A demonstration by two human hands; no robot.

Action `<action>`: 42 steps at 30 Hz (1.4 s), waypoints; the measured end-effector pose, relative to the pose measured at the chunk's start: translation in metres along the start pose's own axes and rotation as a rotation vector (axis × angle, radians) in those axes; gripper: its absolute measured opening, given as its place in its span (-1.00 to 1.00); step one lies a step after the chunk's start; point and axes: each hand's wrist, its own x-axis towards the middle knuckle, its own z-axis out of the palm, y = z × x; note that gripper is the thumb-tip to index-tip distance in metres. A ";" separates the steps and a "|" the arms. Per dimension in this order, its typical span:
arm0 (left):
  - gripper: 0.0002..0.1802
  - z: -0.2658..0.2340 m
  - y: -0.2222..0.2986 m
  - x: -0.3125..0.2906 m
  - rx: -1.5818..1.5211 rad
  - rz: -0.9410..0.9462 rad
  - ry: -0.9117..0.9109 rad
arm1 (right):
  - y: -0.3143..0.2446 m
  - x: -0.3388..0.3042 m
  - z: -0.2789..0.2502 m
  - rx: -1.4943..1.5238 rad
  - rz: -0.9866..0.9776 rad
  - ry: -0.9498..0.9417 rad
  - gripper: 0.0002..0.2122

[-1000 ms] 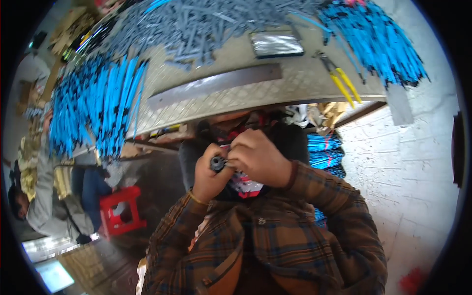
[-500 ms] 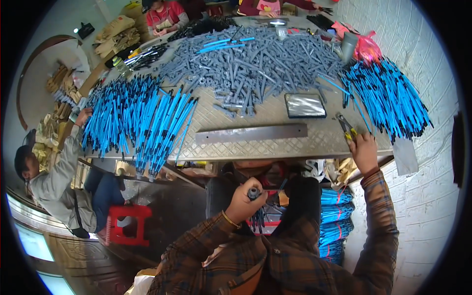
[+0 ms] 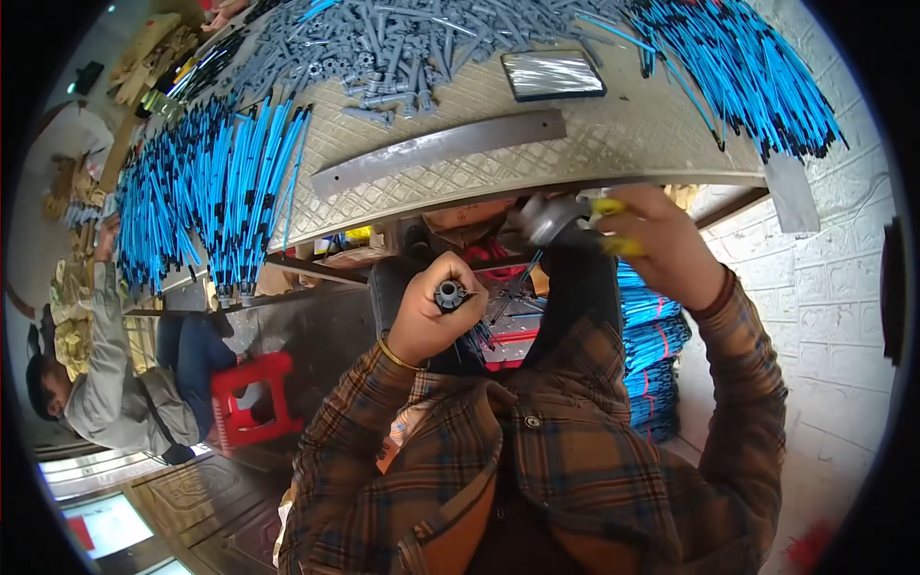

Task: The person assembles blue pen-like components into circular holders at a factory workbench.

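Observation:
My left hand (image 3: pixel 427 316) is closed around a dark grey tubular piece (image 3: pixel 449 296), held above my lap with its hollow round end facing up; the rest of it is hidden by the fingers. To its right, my right hand (image 3: pixel 668 251) grips a pair of pliers (image 3: pixel 621 246) by the yellow and black handles. Their metal head is smeared by motion and points left, just in front of the table's near edge. A gap separates the pliers from the grey piece.
On the table (image 3: pixel 422 196) lie a metal bar (image 3: pixel 441 151), a film-wrapped dark box (image 3: pixel 553 75), a heap of grey plastic parts (image 3: pixel 383 43) and blue rods at left (image 3: pixel 206 192) and right (image 3: pixel 743 77). A person (image 3: pixel 125 393) sits left beside a red stool (image 3: pixel 254 398). Bundled blue rods (image 3: pixel 647 355) stand below.
My right hand has lifted the pliers off the table and brought them left and toward me. My left hand still holds the grey piece. The view has tilted down, so the far workers have mostly left it.

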 end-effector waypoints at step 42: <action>-0.77 0.012 0.019 0.007 0.245 -0.025 -0.204 | 0.019 0.022 0.022 -0.388 -0.531 -0.170 -0.76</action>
